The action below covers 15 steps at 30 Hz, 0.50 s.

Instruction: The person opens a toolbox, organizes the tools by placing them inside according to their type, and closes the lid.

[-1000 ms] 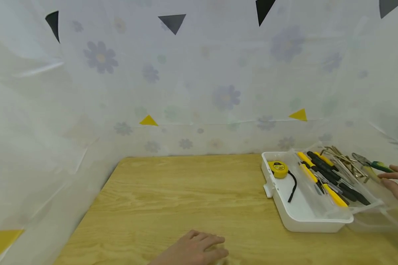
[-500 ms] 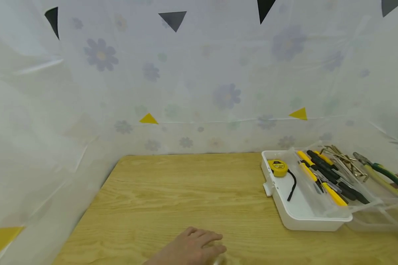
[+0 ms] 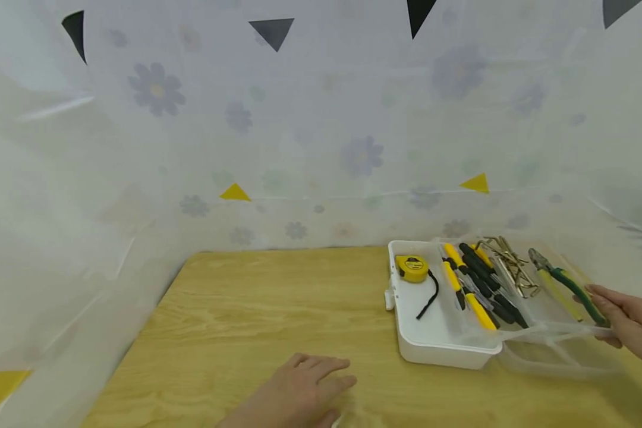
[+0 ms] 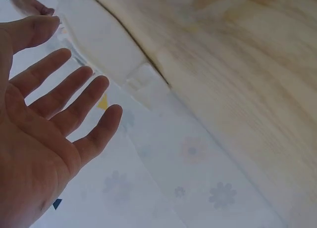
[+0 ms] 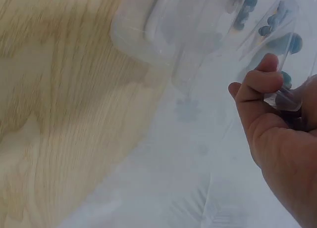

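My right hand (image 3: 632, 321) grips the right end of a clear plastic tray (image 3: 553, 331); the right wrist view shows its fingers curled round the tray's edge. In the tray lie green-handled pliers (image 3: 571, 285) close to the hand, brass-coloured hex keys (image 3: 510, 261) and several yellow and black screwdrivers (image 3: 478, 285). The tray sits partly over a white box (image 3: 444, 351) and juts out to its right. A yellow tape measure (image 3: 413, 268) with a black strap lies in the box. My left hand (image 3: 299, 389) is held over the near part of the table, fingers spread, holding nothing.
A wooden table (image 3: 278, 309) extends to the left of the white box. Behind and beside it hangs a flowered plastic sheet (image 3: 310, 148) with black and yellow triangles. A clear lower part (image 3: 562, 365) shows beneath the overhanging tray.
The white box and clear tray have shifted left with their contents. My right hand has gone from beside the pliers to the tray's right edge. The left hand has barely moved.
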{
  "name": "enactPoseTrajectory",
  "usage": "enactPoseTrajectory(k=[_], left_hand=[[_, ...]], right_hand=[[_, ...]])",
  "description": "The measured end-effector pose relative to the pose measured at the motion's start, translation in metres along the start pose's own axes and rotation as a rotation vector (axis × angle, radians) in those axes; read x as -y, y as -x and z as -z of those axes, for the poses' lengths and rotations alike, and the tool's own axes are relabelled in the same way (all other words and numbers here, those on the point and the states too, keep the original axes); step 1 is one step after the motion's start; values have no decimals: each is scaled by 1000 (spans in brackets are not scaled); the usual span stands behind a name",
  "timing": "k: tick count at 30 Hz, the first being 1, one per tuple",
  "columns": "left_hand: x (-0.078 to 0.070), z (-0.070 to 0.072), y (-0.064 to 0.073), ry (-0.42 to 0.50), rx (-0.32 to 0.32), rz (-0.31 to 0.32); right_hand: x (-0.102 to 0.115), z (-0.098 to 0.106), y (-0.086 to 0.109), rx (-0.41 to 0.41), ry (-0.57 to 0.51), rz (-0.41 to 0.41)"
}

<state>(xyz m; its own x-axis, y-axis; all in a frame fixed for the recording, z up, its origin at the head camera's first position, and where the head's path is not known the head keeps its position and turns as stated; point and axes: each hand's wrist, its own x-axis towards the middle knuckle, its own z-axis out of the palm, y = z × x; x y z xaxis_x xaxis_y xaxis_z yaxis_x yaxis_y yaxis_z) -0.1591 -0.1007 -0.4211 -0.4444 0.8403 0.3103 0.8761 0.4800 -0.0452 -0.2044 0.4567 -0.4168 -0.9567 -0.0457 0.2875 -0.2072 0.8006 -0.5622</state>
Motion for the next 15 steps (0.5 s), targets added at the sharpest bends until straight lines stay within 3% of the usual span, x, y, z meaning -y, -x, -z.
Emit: enactPoseTrajectory(k=[1,5,8,11,15], left_hand=[[0,0,-1,0,-23,18],[2,3,-3,-13,-121,119],[1,6,-4,14,-112,240],[0,8,-4,65,-61,348],[0,13,-4,127,24,442]], right_hand=[[16,-1,0,24,89,-77],[49,-10,1,123,183,-87],[68,-20,4,179,176,-61],[91,-31,8,229,165,-51],[119,-44,10,203,154,-38]])
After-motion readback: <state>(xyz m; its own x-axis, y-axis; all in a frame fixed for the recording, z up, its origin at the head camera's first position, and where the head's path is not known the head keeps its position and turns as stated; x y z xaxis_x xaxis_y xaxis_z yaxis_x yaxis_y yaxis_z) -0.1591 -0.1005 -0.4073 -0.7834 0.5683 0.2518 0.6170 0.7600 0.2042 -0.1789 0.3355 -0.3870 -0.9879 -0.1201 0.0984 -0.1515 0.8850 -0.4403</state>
